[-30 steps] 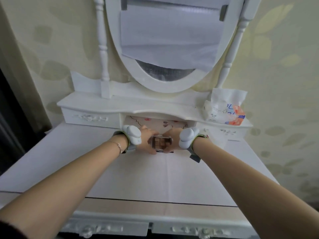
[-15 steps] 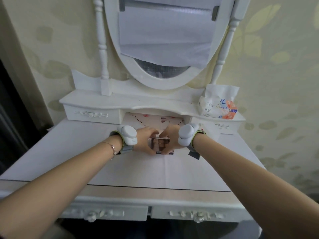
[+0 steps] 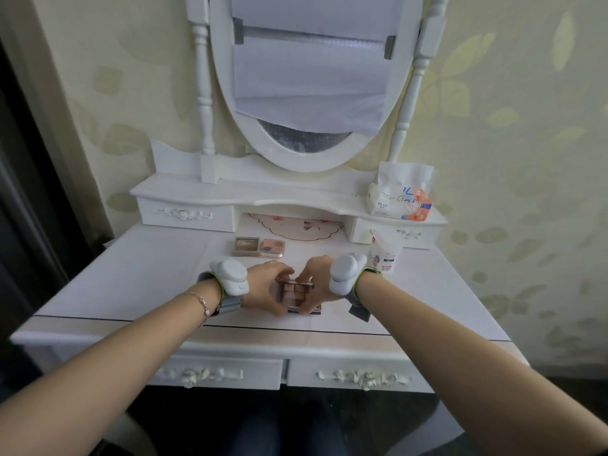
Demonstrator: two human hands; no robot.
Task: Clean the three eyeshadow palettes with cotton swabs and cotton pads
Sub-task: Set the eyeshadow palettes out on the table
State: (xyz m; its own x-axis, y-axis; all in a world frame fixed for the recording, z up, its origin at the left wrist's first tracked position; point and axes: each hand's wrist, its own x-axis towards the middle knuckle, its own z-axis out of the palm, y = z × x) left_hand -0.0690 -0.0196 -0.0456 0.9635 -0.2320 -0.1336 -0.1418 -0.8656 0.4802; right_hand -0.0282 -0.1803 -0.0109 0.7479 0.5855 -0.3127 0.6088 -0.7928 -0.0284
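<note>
Head view: both hands, left hand [image 3: 267,284] and right hand [image 3: 315,280], now draw the open eyeshadow palette [image 3: 297,292] nearer the dressing table [image 3: 131,281] front edge, fingers closed round it; two palettes [image 3: 258,247] lie behind, cleaning not begun.

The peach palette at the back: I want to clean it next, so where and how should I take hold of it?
Probably by its two short side edges, coming from above. The peach palette lies flat and open on the table, so only the rim is safe to pinch. The brown palette sits close on its left, so sliding it rightward first may help.
</note>
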